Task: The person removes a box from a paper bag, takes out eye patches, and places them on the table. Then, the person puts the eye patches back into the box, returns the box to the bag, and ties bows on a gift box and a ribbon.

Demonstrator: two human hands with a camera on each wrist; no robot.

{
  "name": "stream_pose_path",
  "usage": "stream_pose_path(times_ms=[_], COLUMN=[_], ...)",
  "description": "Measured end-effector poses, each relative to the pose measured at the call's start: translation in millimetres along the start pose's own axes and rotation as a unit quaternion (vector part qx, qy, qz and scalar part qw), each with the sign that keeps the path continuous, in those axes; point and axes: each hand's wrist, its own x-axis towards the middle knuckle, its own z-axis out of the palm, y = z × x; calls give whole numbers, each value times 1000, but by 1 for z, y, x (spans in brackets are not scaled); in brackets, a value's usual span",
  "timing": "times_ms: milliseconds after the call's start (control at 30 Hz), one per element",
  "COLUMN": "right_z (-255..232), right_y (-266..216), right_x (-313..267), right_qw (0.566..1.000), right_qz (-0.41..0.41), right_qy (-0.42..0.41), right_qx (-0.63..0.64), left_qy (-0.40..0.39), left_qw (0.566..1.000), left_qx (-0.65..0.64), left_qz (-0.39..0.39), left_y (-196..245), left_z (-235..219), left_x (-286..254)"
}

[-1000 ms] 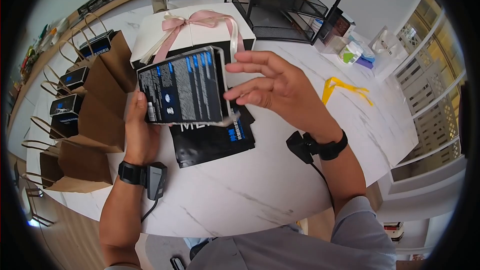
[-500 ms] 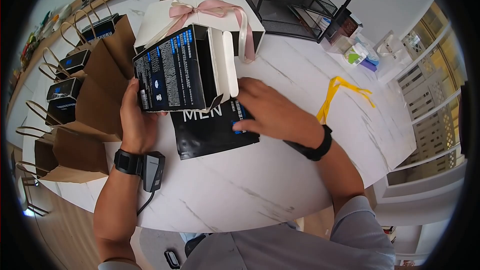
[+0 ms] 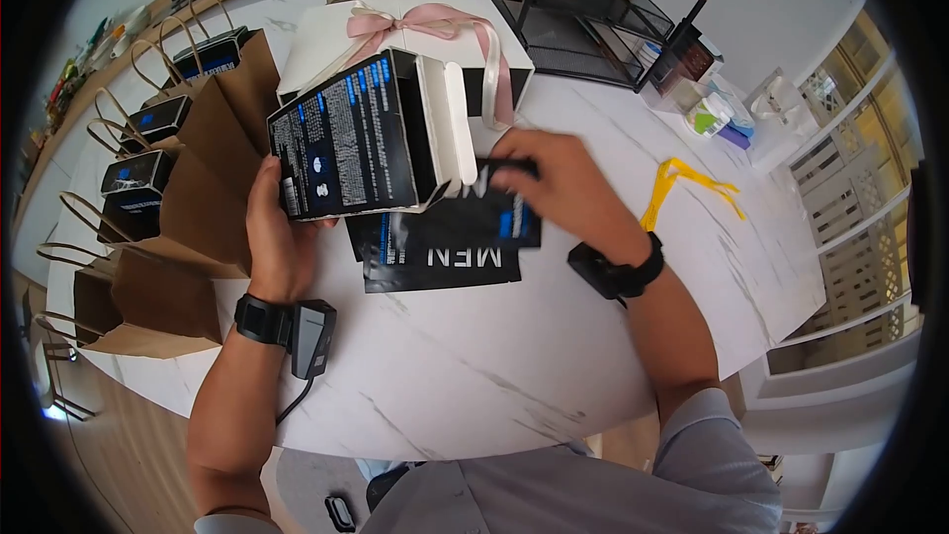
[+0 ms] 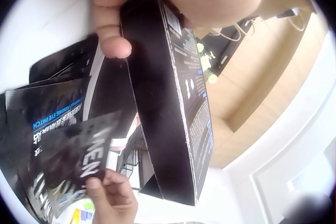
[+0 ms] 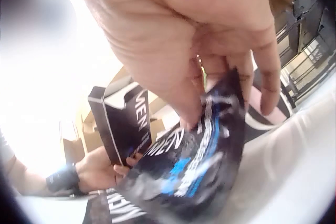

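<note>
left hand (image 3: 280,237) raised, palm up, fingers curled up around what it grips, thumb on the near side; forearm bare, running up from lower left, wrist strapped. right hand (image 3: 559,188) reaches in from the right, knuckles up, fingers (image 5: 252,71) and thumb pinched together on a thin edge; grey sleeve at the elbow.

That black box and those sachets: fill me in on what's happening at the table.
A person stands at a white marble table. The left hand holds a black box up, its white end flap open. The right hand pinches a black sachet beside the open end. More black sachets marked MEN lie below. Brown paper bags and a ribboned gift box stand nearby.
</note>
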Motion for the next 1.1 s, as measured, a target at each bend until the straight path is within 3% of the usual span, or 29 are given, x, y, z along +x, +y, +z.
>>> stream_pose_path(times_ms=[33,67,100,167,200,267,367,500,700,933,1033,1100], right_z=[-8,-21,-36,-61,-67,-73,-65,-55,-61,-54,-29,-24], right_y=[3,6,7,-4,-8,-16,-22,-23,-28,-33,-32,-42], right_x=[3,8,12,11,9,0,0,2,-1,0,2,-1], right_qw=[996,979,947,878,877,920,962,974,986,992,987,993], right_qz=[37,9,-17,-16,-16,-29,-33,4,-4,-6,-56,-32], right_qy=[56,183,306,421,423,377,258,182,161,116,86,78], right_qx=[67,85,101,229,227,106,88,133,37,50,120,77], left_qy=[9,18,21,17,14,-14,0,-23,-40,-21,3,18], left_qw=[1000,1000,1000,1000,1000,1000,1000,999,997,996,997,997], left_qx=[2,3,2,8,8,12,5,19,40,70,71,67], left_qz=[8,14,15,13,12,18,26,29,56,46,42,46], left_y=[1,1,1,-1,-1,-1,-2,-2,-1,2,-2,-2], left_z=[4,5,4,4,5,3,5,1,7,14,23,20], left_x=[-2,-4,-4,-2,-2,-3,-3,-1,-6,-9,-11,-10])
